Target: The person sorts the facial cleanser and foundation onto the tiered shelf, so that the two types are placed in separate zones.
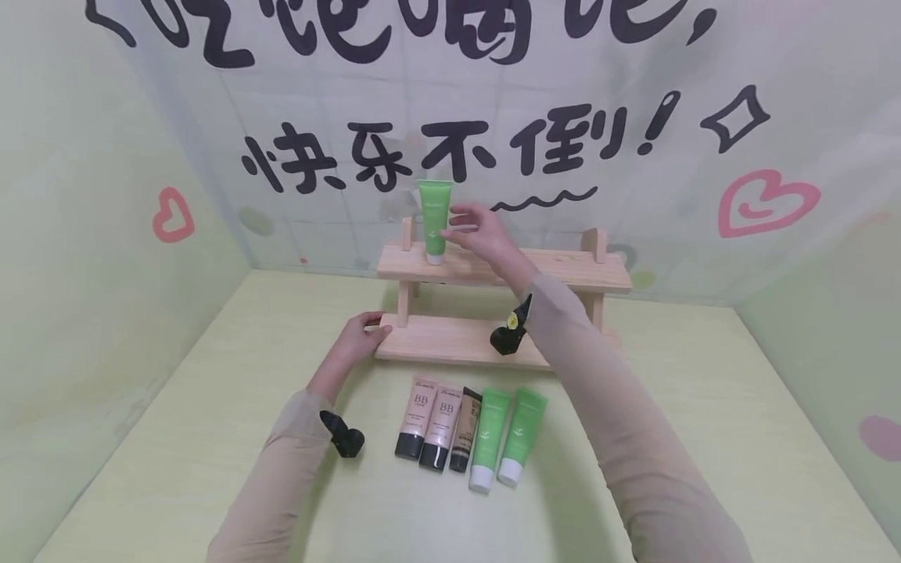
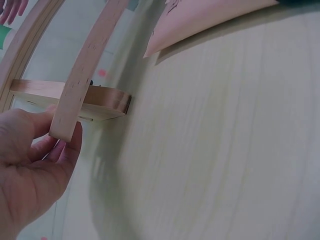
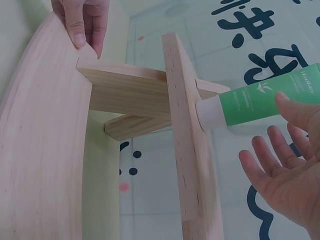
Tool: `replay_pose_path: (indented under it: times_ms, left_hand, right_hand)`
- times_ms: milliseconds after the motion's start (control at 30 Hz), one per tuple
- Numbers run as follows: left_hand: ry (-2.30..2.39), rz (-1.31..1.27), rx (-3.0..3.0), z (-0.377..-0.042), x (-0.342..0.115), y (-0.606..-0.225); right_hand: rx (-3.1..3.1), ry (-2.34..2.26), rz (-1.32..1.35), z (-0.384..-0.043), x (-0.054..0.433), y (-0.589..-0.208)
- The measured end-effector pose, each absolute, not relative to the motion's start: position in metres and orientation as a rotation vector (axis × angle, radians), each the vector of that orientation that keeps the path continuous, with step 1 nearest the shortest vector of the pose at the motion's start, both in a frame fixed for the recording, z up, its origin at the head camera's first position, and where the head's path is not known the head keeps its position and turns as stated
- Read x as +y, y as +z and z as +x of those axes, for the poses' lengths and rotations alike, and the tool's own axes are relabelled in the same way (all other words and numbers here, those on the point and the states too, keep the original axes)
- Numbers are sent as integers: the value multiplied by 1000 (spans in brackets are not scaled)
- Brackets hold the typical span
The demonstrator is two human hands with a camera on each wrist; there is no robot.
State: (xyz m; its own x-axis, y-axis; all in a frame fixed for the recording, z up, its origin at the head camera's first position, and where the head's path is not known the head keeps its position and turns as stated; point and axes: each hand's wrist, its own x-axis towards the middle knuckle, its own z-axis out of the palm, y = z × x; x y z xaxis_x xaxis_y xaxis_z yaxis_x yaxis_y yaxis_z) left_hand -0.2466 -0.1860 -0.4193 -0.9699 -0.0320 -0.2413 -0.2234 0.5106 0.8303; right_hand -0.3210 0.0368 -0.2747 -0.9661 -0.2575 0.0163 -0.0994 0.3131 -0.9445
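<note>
A green squeeze tube (image 1: pixel 435 221) stands upright on its white cap at the left end of the upper board of a two-tier wooden rack (image 1: pixel 464 340). Beside it, my right hand (image 1: pixel 482 234) has its fingers spread apart. In the right wrist view the thumb (image 3: pixel 295 110) overlaps the tube's edge; whether it touches, I cannot tell. The other fingers are off the tube. At the rack's lower left, my left hand (image 1: pixel 360 338) pinches the end of the lower board, thumb on one face and fingers (image 2: pixel 72 150) on the other.
On the table (image 1: pixel 211 407) before the rack lie several tubes in a row: two pink BB cream tubes (image 1: pixel 420 414) with black caps, a slim brown-and-black tube (image 1: pixel 465 430), and two green tubes (image 1: pixel 490 438) with white caps. A printed backdrop (image 1: pixel 338 227) hangs behind the rack.
</note>
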Motion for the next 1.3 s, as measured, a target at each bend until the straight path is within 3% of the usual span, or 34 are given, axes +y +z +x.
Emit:
replay_pose_path:
  times_ms: [533, 1300]
  left_hand:
    - [1437, -196, 2526, -244, -186, -415]
    - [1410, -187, 2550, -244, -186, -413]
  right_hand:
    - [2349, -1720, -141, -305, 55, -287]
    - [2350, -1637, -156, -279, 81, -302]
